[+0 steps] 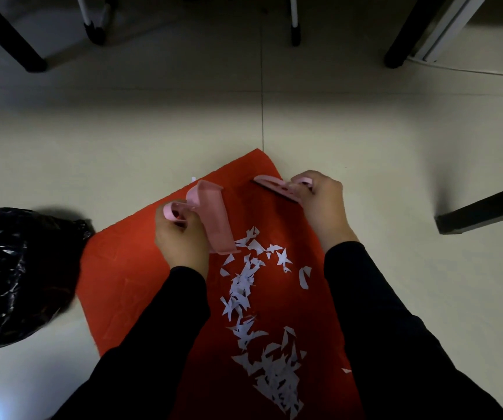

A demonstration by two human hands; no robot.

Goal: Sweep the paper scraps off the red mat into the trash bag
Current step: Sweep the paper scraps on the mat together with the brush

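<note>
A red mat (123, 274) lies on the tiled floor. Several white paper scraps (244, 286) are strewn down its middle, with a denser pile (280, 380) near me. My left hand (180, 237) grips the handle of a pink dustpan (213, 219), tilted on edge just above the top scraps. My right hand (319, 201) holds a small pink brush (274, 189) with dark bristles over the mat's far right part. A black trash bag (17, 274) sits on the floor to the left of the mat.
Black table legs (17, 47) (410, 37) and white stand legs (295, 25) rise at the far side. A black bar (486, 210) lies on the floor at right. One stray scrap (346, 370) lies at the mat's right edge. A white cable (471, 71) runs at far right.
</note>
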